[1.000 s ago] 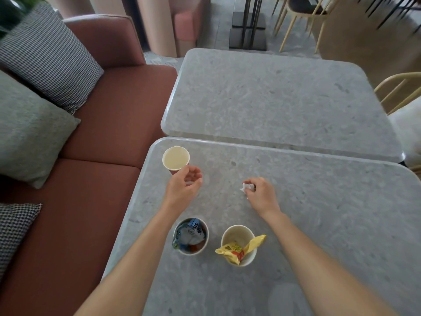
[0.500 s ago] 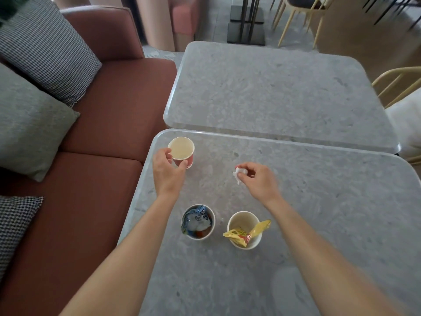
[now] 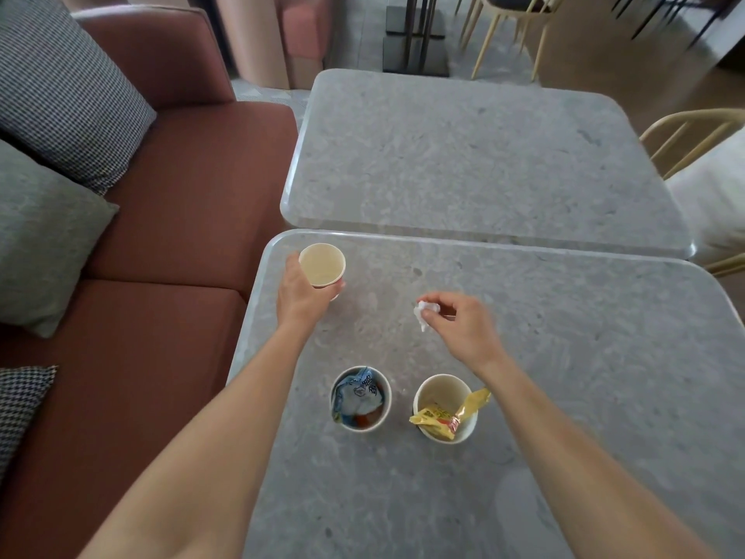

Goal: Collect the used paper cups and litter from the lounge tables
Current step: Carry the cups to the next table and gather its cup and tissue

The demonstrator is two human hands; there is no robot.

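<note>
My left hand (image 3: pixel 304 294) curled round the cup (image 3: pixel 322 265) near the table's (image 3: pixel 584 357) far-left corner. My right hand (image 3: pixel 463 326) pinched a white wad (image 3: pixel 423 313).

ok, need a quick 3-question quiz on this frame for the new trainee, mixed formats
1. True or false: the left hand grips a paper cup with no litter inside.
2. Multiple choice: the right hand pinches A) a straw, B) a crumpled white tissue, C) a lid.
3. Fill in: one near cup holds a blue wrapper; the other cup holds a snack packet coloured ___.

Key: 1 true; 2 B; 3 yellow.
</note>
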